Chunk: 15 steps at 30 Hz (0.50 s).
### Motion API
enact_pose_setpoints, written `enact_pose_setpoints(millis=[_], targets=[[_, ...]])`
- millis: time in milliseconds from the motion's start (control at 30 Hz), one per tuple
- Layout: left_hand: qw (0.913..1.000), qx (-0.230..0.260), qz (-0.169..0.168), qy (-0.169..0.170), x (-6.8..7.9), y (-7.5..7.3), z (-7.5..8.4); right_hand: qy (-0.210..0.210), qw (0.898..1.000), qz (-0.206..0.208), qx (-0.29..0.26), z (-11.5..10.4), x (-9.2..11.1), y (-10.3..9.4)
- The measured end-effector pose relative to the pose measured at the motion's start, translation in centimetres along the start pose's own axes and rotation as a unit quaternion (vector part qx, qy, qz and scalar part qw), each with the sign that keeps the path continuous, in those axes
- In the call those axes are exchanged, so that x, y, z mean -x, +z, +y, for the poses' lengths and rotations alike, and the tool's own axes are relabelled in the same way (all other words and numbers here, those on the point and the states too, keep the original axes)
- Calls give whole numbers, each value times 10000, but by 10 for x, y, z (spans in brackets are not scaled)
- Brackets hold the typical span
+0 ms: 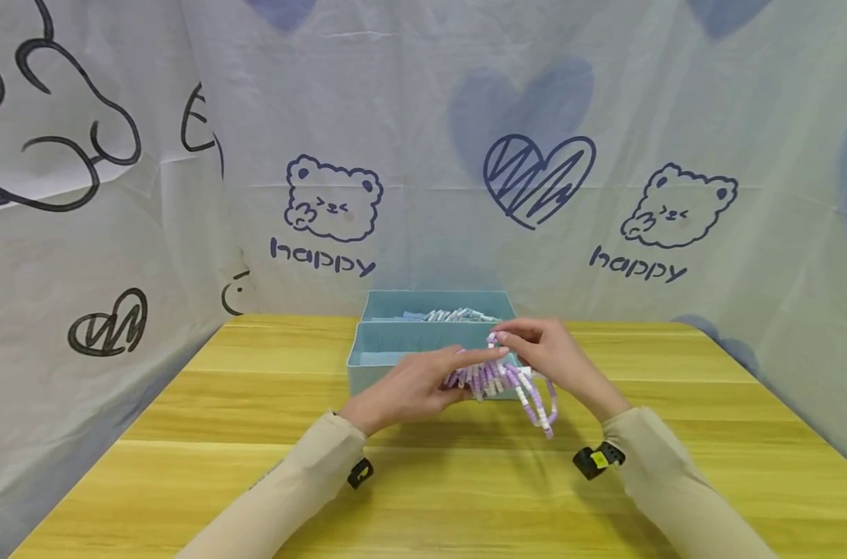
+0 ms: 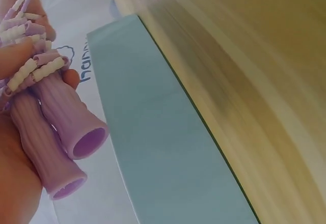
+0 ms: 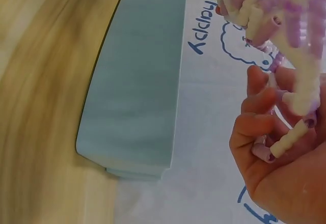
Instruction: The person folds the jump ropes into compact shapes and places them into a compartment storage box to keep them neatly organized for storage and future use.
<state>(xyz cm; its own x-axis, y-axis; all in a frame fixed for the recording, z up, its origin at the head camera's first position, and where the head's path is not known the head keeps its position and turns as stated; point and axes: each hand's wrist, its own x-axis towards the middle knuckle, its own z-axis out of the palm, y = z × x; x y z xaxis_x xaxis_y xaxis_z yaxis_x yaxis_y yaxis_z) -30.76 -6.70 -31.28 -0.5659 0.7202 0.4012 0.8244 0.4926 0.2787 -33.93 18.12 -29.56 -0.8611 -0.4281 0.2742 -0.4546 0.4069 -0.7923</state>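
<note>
A beaded jump rope (image 1: 491, 379) in purple and white is bunched between my two hands, close over the front of a blue box. My left hand (image 1: 423, 384) grips the bundle together with the two purple handles (image 2: 47, 145), whose hollow ends stick out of the grip in the left wrist view. Its index finger stretches across the top of the beads. On the right, my right hand (image 1: 550, 355) pinches a length of the beaded cord at the bundle's top. Loose loops dangle below it, and in the right wrist view some beads (image 3: 288, 138) lie against its curled fingers.
The light blue box (image 1: 388, 380) stands at the back middle of the wooden table (image 1: 269, 466). A second blue compartment (image 1: 437, 301) behind it holds pale beaded pieces (image 1: 459, 315). A printed cloth (image 1: 423, 140) hangs behind and along both sides.
</note>
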Motion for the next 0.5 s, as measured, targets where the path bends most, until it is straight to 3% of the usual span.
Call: enact_pose_setpoints(millis=[100,200,367,500], targets=[[9991,396,-45,-153,-1,-2,1,75,9997,-58,-204,4,1,-2],[9883,1372,-41,-663,-2,-4,1,148,9979,-166,-603,11,1,-6],[9382,3170,175,-1380,-3,-5,-2,376,9876,-320,-1493,23,1,-7],[9030,3944,460,-1639,-5,-8,-4,623,9578,-240,-2796,30,1,-3]])
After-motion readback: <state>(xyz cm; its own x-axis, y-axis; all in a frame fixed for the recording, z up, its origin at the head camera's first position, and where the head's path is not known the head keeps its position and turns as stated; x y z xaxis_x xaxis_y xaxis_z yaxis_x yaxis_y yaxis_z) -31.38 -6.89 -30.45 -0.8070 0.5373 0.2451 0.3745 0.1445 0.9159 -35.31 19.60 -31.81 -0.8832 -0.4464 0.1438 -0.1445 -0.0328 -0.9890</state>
